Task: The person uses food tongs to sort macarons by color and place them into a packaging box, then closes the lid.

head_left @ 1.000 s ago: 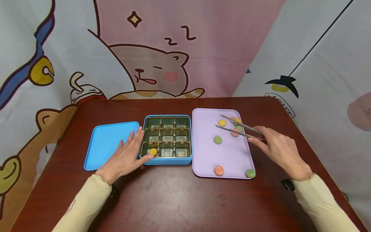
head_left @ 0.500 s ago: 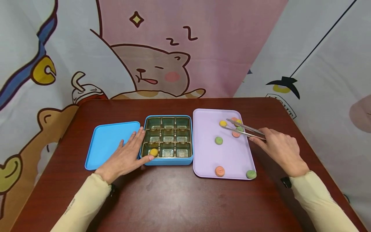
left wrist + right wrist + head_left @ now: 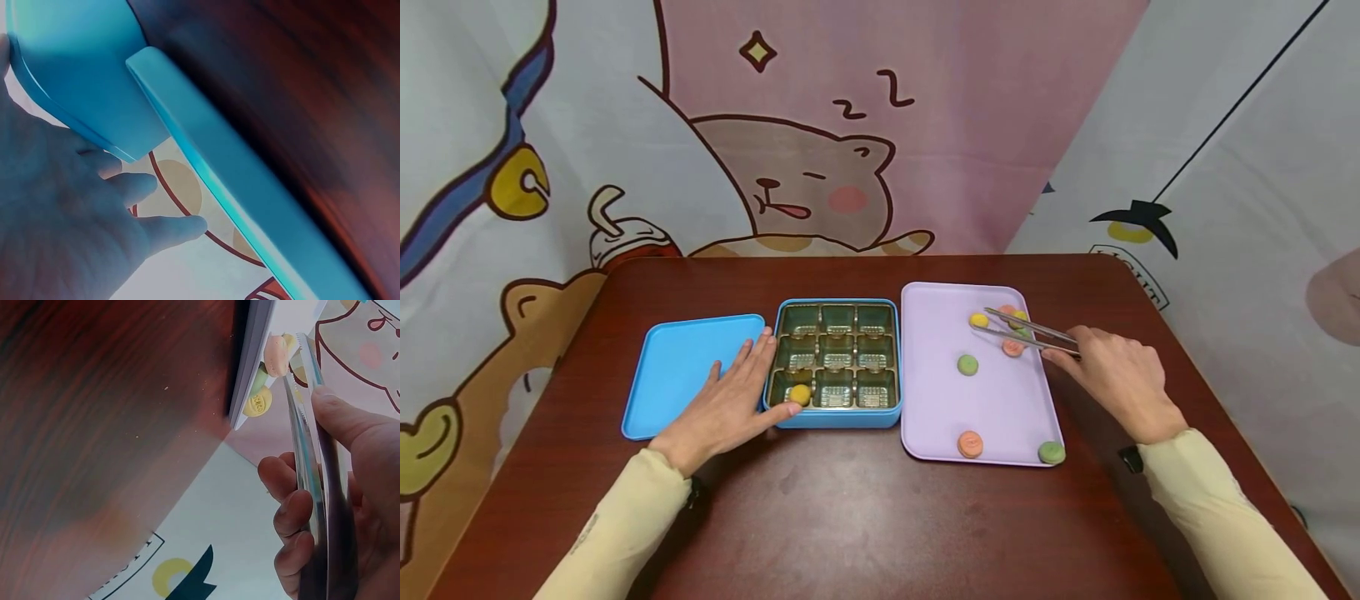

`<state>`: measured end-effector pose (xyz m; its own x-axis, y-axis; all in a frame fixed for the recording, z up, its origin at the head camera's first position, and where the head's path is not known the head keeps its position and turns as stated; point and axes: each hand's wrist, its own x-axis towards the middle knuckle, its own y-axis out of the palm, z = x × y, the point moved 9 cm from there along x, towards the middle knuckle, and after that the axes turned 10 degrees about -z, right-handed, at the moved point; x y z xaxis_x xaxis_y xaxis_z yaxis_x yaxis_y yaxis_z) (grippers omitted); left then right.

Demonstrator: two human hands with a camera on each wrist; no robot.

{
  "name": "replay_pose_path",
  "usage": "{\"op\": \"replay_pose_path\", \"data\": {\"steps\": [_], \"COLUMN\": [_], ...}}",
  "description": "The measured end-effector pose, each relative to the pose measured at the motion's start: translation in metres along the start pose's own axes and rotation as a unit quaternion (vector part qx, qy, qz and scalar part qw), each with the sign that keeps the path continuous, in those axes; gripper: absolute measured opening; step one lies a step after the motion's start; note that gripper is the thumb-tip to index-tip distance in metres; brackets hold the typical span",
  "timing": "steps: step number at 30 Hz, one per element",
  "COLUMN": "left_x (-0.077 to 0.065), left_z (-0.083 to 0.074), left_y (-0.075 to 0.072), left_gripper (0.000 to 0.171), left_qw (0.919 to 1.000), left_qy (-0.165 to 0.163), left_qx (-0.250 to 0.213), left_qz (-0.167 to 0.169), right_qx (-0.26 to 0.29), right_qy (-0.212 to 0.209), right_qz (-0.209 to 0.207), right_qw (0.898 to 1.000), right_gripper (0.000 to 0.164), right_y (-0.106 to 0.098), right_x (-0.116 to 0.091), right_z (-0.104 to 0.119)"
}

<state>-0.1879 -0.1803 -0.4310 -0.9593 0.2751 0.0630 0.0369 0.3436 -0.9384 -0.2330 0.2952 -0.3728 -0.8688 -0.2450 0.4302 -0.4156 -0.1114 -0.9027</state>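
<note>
My right hand grips metal tongs, thumb on one arm and fingers curled round the other. The tongs' arms are apart, their tips beside a small yellow macaron on the lilac tray; whether they touch it I cannot tell. My left hand lies with straight, spread fingers at the left side of the blue box, thumb by its front-left corner. The box has a gold insert with several compartments. Another yellow macaron sits in the front-left compartment.
A blue lid lies left of the box, partly under my left hand. On the tray are a green macaron, an orange one, a green one at the front-right corner, and a cluster behind the tongs, with an orange one.
The tongs have shifted slightly right, and their tips have come closer together by the yellow macaron. The left hand keeps its place at the box. The head view has shifted a little.
</note>
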Motion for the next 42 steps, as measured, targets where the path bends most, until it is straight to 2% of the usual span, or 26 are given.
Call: {"op": "replay_pose_path", "data": {"steps": [18,42], "left_x": [0.002,0.002], "left_z": [0.000,0.000], "left_y": [0.000,0.000], "left_gripper": [0.112,0.112], "left_qw": [1.0000,1.0000], "left_qy": [-0.002,-0.004], "left_qx": [0.004,0.006], "left_qz": [-0.006,-0.005], "right_qx": [-0.007,-0.007], "right_qy": [0.012,0.007], "right_qz": [0.041,0.033], "right_qw": [0.999,0.999], "right_gripper": [0.046,0.044], "right_y": [0.012,0.010], "right_x": [0.005,0.006], "right_z": [0.001,0.002]}}
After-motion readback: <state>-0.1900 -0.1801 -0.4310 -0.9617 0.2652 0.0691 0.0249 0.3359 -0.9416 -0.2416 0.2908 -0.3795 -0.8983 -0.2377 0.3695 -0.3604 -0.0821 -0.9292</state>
